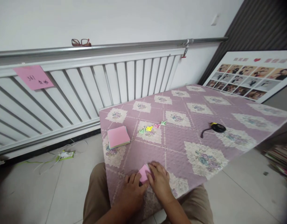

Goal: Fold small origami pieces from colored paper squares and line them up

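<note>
A small folded piece of pink paper point(143, 174) lies on the tablecloth near the table's front edge. My left hand point(135, 189) grips its left side, fingers curled and thumb at the lower edge. From the right, my right hand point(160, 180) presses on the same paper, its fingers bent over the far corner. The palms and part of the paper's edge are hidden. Farther back, several little folded paper pieces stand in a slanting row, among them a yellow one point(149, 128) and a green one point(163, 123). Left of them rests a stack of square coloured paper point(118, 137), pink on top.
A black corded object point(218, 127) lies on the right of the floral tablecloth point(176, 149). Behind the table runs a white radiator point(124, 77), with glasses point(81, 43) on the pipe above. A photo board point(248, 74) leans at the back right. A power strip point(65, 155) sits on the floor.
</note>
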Demonstrator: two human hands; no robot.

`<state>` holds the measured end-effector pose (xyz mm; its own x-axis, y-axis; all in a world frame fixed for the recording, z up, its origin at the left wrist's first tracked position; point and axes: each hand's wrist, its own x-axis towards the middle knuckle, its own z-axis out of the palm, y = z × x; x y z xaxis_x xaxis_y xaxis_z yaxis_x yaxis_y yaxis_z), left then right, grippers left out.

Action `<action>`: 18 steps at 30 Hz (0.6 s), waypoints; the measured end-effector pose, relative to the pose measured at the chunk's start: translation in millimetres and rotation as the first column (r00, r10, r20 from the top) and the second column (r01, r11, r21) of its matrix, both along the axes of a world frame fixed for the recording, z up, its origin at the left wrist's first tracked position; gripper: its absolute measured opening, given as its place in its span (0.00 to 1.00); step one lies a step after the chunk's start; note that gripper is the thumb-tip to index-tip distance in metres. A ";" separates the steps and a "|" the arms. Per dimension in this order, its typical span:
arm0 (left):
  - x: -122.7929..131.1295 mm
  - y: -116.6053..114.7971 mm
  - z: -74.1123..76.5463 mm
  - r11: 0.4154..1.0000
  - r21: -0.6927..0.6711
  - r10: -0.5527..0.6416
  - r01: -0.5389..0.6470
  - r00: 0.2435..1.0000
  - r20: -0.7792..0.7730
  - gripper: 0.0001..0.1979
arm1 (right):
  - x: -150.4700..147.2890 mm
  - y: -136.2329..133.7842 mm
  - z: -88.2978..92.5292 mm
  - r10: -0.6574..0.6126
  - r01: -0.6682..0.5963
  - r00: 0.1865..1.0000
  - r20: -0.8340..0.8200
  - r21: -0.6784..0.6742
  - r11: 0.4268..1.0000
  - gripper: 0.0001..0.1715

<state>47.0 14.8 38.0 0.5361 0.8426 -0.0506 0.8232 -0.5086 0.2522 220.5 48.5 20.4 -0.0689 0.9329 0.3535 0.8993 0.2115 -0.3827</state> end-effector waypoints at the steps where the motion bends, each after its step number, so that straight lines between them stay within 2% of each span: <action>1: 0.2 0.2 0.0 1.000 -0.002 0.001 -0.001 1.000 0.006 0.24 | -2.9 2.1 -0.8 -0.017 0.017 1.000 -0.010 -0.008 1.000 0.14; 10: 0.3 1.4 9.5 0.999 -0.050 0.009 -0.007 0.999 0.037 0.22 | -5.2 8.3 -3.6 -0.080 0.068 0.993 -0.091 -0.129 0.989 0.09; 18: -0.7 0.6 2.3 1.000 -0.022 0.010 -0.009 0.999 0.051 0.23 | -7.7 13.7 4.5 -0.093 0.084 0.994 -0.050 -0.158 0.984 0.06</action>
<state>46.3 15.4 40.3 0.5303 0.8468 -0.0414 0.8138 -0.4947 0.3050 212.8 62.2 25.0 0.0329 0.9783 0.2046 0.8876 0.0655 -0.4560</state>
